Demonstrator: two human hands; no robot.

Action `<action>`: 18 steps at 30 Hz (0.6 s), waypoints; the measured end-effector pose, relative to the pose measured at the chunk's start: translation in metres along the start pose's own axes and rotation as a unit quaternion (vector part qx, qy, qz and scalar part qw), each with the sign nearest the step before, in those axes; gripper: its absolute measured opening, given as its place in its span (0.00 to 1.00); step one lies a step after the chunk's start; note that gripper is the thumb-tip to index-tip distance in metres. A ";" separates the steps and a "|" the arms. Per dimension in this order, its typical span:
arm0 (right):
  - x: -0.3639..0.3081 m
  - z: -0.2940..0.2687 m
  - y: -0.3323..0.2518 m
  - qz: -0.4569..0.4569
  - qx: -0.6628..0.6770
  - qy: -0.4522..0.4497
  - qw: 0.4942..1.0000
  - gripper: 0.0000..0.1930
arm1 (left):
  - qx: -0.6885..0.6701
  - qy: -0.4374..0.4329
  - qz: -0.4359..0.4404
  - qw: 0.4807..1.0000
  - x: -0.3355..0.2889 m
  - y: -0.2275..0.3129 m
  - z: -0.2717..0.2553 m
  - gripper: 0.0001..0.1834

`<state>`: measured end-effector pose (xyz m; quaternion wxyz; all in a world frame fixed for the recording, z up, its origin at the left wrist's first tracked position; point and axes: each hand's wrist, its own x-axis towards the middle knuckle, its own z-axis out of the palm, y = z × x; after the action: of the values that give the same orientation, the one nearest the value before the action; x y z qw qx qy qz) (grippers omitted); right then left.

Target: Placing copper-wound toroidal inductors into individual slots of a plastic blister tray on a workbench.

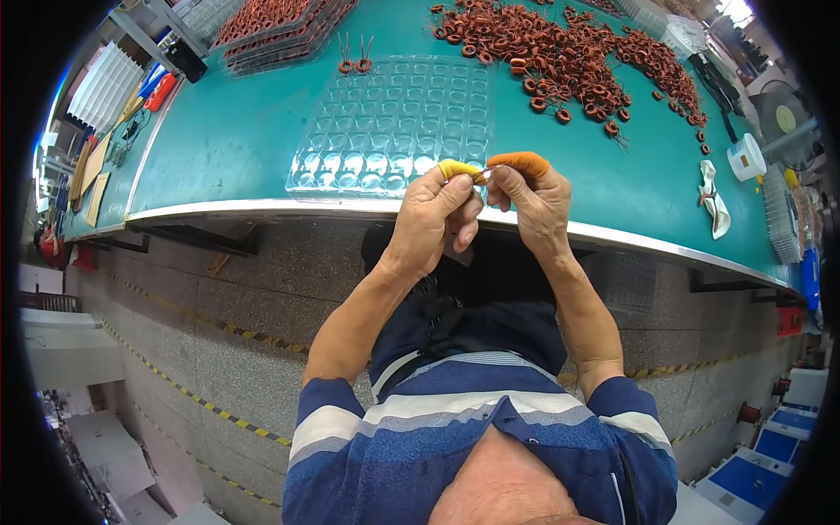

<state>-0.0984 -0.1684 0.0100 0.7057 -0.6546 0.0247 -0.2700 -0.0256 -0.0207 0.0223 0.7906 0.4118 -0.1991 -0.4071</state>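
My left hand (430, 210), with a yellow finger cot on its index finger, pinches a small copper-coloured coil (480, 178) at the front edge of the bench. My right hand (531, 197), an orange cot on its index finger, meets it there and grips the same piece, thumb against finger. Fingertips hide most of the coil. Just beyond my hands lies a clear plastic tray (394, 114) with rows of round pockets. Two ring coils (354, 66) with upright wire leads stand at the tray's far left edge.
A large heap of copper ring coils (560, 61) spreads over the far right of the green bench (227, 149). Stacked trays full of coils (280, 31) stand at the far left. On the right are a white tub (746, 157) and a white cloth-like item (714, 201).
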 end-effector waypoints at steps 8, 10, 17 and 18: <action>0.003 -0.012 -0.001 0.073 -0.024 0.106 0.991 0.17 | 0.086 0.057 0.047 0.994 0.009 0.000 -0.006 0.11; 0.005 -0.008 0.000 0.094 0.027 0.064 0.993 0.18 | 0.167 0.036 0.101 0.980 0.010 -0.001 -0.007 0.12; 0.010 -0.013 -0.006 0.126 0.022 -0.001 0.992 0.16 | 0.375 0.033 0.177 0.909 0.008 -0.005 0.001 0.10; 0.009 -0.012 -0.006 0.126 0.023 -0.001 0.992 0.16 | 0.376 0.034 0.176 0.909 0.009 -0.008 -0.001 0.10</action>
<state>-0.0971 -0.1831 0.0167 0.7490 -0.6299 0.1001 -0.1791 -0.0234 -0.0301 0.0154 0.6425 0.6500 -0.3800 -0.1424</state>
